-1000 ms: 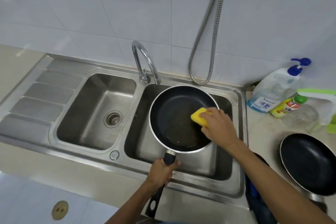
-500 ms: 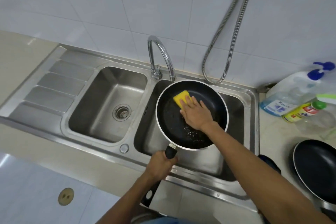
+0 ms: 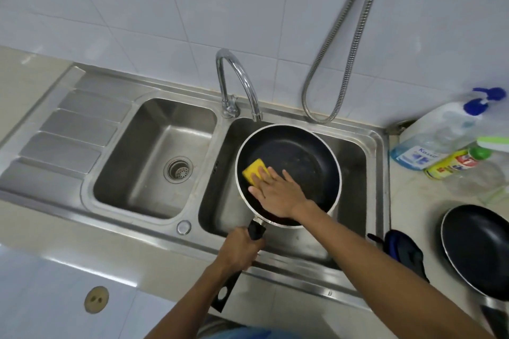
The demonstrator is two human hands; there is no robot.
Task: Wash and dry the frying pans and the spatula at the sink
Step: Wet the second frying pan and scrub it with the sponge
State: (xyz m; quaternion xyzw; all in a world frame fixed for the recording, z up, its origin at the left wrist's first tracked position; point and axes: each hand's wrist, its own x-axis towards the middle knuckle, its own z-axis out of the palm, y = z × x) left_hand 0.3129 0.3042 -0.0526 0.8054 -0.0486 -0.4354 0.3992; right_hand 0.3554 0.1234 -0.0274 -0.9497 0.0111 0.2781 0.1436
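Observation:
A black frying pan [image 3: 303, 157] with a silver rim is held over the right basin of the steel sink [image 3: 377, 146]. My left hand [image 3: 241, 249] grips its black handle near the front edge. My right hand [image 3: 278, 191] lies flat inside the pan, its straight fingers pressing a yellow sponge [image 3: 254, 170] against the pan's left side. A second black frying pan [image 3: 479, 248] sits on the counter at the right. No spatula is in view.
A curved tap [image 3: 238, 82] ends just above the pan's far rim, with no water running. A metal hose [image 3: 338, 58] hangs down the tiled wall. Detergent bottles [image 3: 440, 140] stand at the back right. A dark cloth [image 3: 405, 253] lies beside the sink. The left basin [image 3: 154, 157] holds only its drain.
My right hand has swept the sponge from the pan's right side across its far part to the left side. My left hand keeps its grip on the handle.

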